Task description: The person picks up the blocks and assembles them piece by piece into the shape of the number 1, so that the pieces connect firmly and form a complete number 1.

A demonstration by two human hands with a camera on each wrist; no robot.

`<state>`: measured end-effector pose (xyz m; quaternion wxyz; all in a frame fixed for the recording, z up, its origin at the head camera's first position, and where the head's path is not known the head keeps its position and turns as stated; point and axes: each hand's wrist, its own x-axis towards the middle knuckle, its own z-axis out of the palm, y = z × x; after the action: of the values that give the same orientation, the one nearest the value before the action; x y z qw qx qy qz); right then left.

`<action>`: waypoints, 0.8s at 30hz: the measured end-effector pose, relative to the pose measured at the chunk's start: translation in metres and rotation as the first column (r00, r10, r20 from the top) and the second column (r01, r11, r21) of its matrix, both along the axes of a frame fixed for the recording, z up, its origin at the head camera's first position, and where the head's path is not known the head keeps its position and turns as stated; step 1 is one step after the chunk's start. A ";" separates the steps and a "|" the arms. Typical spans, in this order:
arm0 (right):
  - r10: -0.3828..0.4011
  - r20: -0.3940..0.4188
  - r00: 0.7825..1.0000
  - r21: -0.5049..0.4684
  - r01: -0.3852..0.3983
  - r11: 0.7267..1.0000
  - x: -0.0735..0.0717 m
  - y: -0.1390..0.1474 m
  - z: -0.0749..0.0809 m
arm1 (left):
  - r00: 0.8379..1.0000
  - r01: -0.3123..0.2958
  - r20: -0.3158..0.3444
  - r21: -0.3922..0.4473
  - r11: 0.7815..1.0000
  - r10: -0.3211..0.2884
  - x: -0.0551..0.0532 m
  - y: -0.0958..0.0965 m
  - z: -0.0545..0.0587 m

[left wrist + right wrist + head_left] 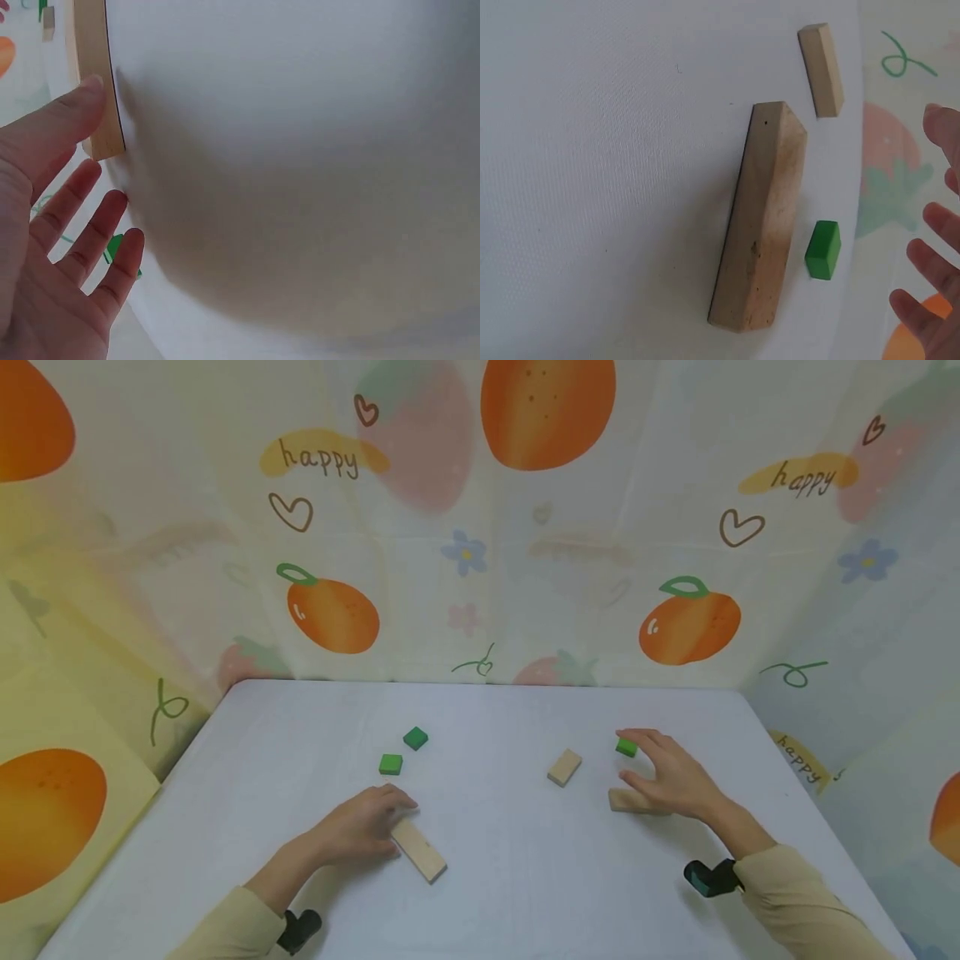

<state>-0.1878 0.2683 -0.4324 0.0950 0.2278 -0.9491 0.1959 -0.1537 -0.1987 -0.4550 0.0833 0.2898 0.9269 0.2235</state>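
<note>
My left hand (pixel 360 828) is at the upper end of a long flat wooden block (pixel 423 857) that lies slanted on the table. In the left wrist view its thumb overlaps the wooden block (pixel 96 45) near the end, while the other fingers spread loosely below. My right hand (pixel 678 777) hovers with thumb and fingers apart, around a small bright green block (pixel 626 747) and over a long wooden block (pixel 630 802). The right wrist view shows this wooden block (pixel 761 225) and the green block (pixel 823 251) lying free of the fingers (pixel 935 262).
A shorter wooden block (pixel 564 767) lies between the hands, left of the right one. Beyond the left hand are a light green block (pixel 391 765) and a darker green block (pixel 416 738). A fruit-patterned cloth (pixel 510 568) hangs behind the white table (pixel 502 893).
</note>
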 end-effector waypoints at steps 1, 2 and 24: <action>-0.002 -0.002 1.000 -0.001 0.001 1.000 0.000 -0.001 0.000 | 1.000 0.000 0.003 -0.002 1.000 0.000 0.000 0.001 0.000; -0.002 -0.003 1.000 -0.005 0.002 1.000 0.000 -0.002 -0.001 | 1.000 0.000 0.001 -0.006 1.000 0.000 0.000 0.002 0.000; 0.006 -0.036 0.999 -0.076 -0.009 0.997 -0.005 -0.015 -0.018 | 0.999 0.034 -0.003 -0.015 0.999 -0.034 0.000 0.006 -0.002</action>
<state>-0.1929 0.2534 -0.4508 0.1199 0.2309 -0.9382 0.2283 -0.1539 -0.1932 -0.4574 0.0879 0.3053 0.9235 0.2147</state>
